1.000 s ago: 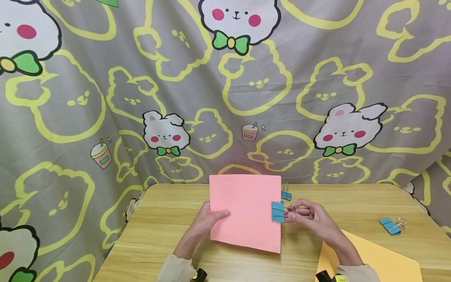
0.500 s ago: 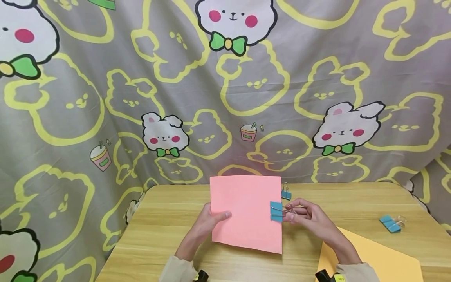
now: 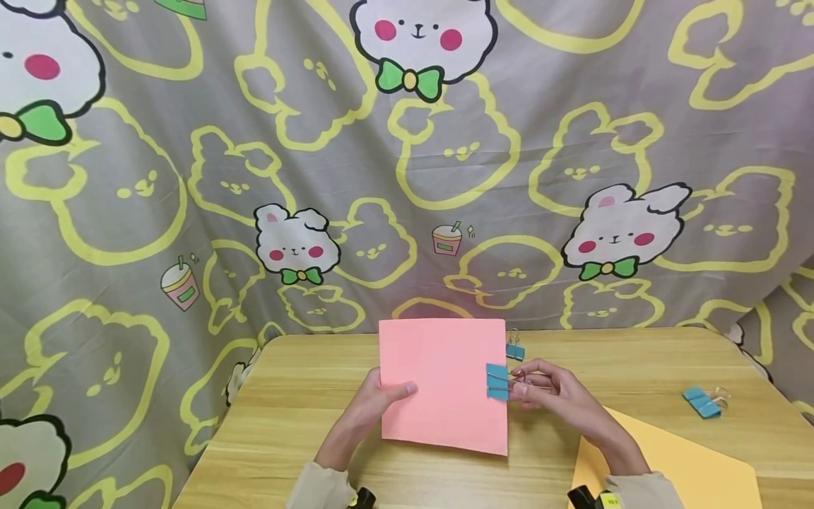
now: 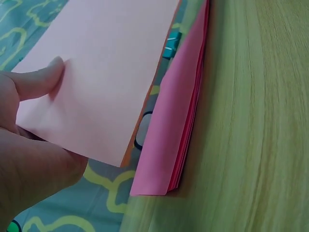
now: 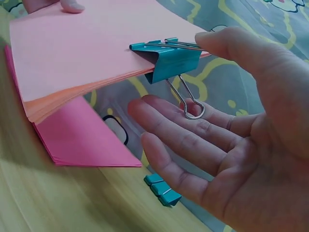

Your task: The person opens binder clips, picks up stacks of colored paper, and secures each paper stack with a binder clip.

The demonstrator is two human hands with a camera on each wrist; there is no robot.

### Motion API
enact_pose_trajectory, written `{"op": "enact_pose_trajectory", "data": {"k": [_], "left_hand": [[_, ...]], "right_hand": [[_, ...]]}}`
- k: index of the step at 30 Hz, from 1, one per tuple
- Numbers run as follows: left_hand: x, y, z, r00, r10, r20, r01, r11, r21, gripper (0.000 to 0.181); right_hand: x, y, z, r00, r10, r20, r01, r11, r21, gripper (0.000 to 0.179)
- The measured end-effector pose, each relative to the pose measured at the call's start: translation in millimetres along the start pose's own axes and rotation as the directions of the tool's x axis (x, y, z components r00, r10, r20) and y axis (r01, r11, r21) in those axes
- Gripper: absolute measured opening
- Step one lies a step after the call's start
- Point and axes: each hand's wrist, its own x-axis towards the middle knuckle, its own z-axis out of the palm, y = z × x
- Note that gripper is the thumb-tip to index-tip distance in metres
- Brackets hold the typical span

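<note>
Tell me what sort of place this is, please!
Maybe a small paperwork or craft corner: a wooden table, pink paper with a blue binder clip on its edge, and a bunny cloth hanging behind.

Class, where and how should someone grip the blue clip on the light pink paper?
Probably by both wire handles of the blue clip, pinched top and bottom from the right: they splay apart and reach beyond the right edge of the light pink paper.
</note>
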Motion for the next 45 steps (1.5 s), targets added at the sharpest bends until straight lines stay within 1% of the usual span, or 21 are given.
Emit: {"op": "enact_pose_trajectory", "data": {"k": [3,7,10,12,14,16,18,19,22,24,26,28,30,31,32,34,36,37,40,43,45], "left_hand": [[-0.1,0.0,-2.5,1.000,-0.022,0.020,0.022,1.000,-0.014,0.028],[-0.5,1.2,-8.5,0.998,-0.029,0.051,0.032,0.999,-0.043,0.031],[-1.2,3.4,-15.4,0.997,-0.005,0.078,0.009,0.998,-0.054,0.030],[-2.3,5.6,-20.9,0.996,0.009,0.090,-0.004,0.998,-0.056,0.025],[-4.1,8.8,-27.0,0.992,0.042,0.116,-0.036,0.998,-0.052,0.021],[-6.4,12.5,-33.0,0.988,0.063,0.142,-0.058,0.998,-0.038,0.020],[-9.0,16.9,-38.1,0.981,0.079,0.180,-0.082,0.997,0.006,0.022],[-10.1,18.8,-40.3,0.975,0.085,0.206,-0.094,0.995,0.033,0.022],[-13.6,24.4,-44.5,0.958,0.072,0.276,-0.111,0.986,0.127,0.022],[-15.7,27.9,-45.4,0.943,0.061,0.327,-0.125,0.976,0.180,0.020],[-17.6,31.0,-44.9,0.924,0.057,0.378,-0.148,0.965,0.217,0.018],[-19.0,34.0,-42.5,0.901,0.057,0.431,-0.170,0.958,0.230,0.016],[-19.6,36.1,-38.5,0.880,0.059,0.472,-0.184,0.957,0.223,0.016],[-19.5,36.8,-35.6,0.869,0.061,0.490,-0.189,0.958,0.216,0.015],[-19.3,37.4,-32.2,0.863,0.060,0.502,-0.188,0.960,0.209,0.015],[-18.5,37.3,-24.9,0.863,0.062,0.501,-0.190,0.959,0.209,0.017],[-17.3,36.1,-17.1,0.871,0.064,0.488,-0.191,0.958,0.215,0.019],[-16.7,35.4,-13.4,0.877,0.069,0.476,-0.195,0.955,0.222,0.020],[-15.3,33.0,-4.6,0.902,0.073,0.426,-0.189,0.953,0.237,0.024],[-14.1,31.0,-1.3,0.922,0.073,0.381,-0.182,0.948,0.260,0.023],[-13.5,31.1,-0.5,0.931,0.070,0.358,-0.176,0.945,0.274,0.022]], "right_hand": [[-1.6,-3.6,1.4,1.000,0.012,-0.016,-0.012,1.000,0.001,0.038],[-3.8,-8.6,2.1,1.000,0.002,-0.022,-0.001,1.000,0.013,0.040],[-4.7,-11.9,2.3,1.000,-0.011,-0.014,0.011,1.000,0.029,0.042],[-5.1,-14.2,2.8,1.000,-0.015,-0.010,0.015,0.999,0.032,0.042],[-5.4,-16.8,3.6,1.000,-0.016,-0.009,0.016,1.000,0.027,0.044],[-5.9,-19.7,4.5,1.000,-0.015,-0.012,0.015,1.000,0.017,0.044],[-6.3,-22.7,5.6,1.000,-0.013,-0.015,0.013,1.000,0.009,0.045],[-6.4,-24.1,6.3,1.000,-0.012,-0.015,0.012,1.000,0.006,0.045],[-6.3,-27.2,8.6,1.000,-0.008,-0.011,0.008,1.000,0.006,0.045],[-5.9,-28.7,10.6,1.000,-0.009,-0.006,0.009,1.000,0.005,0.045],[-5.3,-29.6,12.8,1.000,-0.010,-0.002,0.010,1.000,0.003,0.045],[-4.8,-30.7,15.4,1.000,-0.018,0.000,0.018,1.000,-0.002,0.045],[-4.1,-32.0,18.6,1.000,-0.016,-0.001,0.016,1.000,-0.006,0.046],[-3.9,-32.5,20.4,1.000,-0.021,0.002,0.021,1.000,-0.012,0.046],[-3.4,-33.2,22.3,1.000,-0.019,0.001,0.019,1.000,-0.015,0.046],[-2.4,-34.6,26.5,1.000,-0.013,0.002,0.013,1.000,-0.025,0.045],[-1.2,-35.7,30.8,1.000,-0.017,0.015,0.017,0.999,-0.031,0.044],[-0.5,-36.2,32.8,1.000,-0.019,0.022,0.020,0.999,-0.038,0.044],[1.5,-37.4,37.4,0.999,-0.026,0.038,0.028,0.998,-0.055,0.044],[2.4,-38.6,39.5,0.998,-0.036,0.052,0.040,0.997,-0.070,0.048],[2.6,-39.5,39.6,0.998,-0.035,0.056,0.039,0.996,-0.075,0.052]]}}
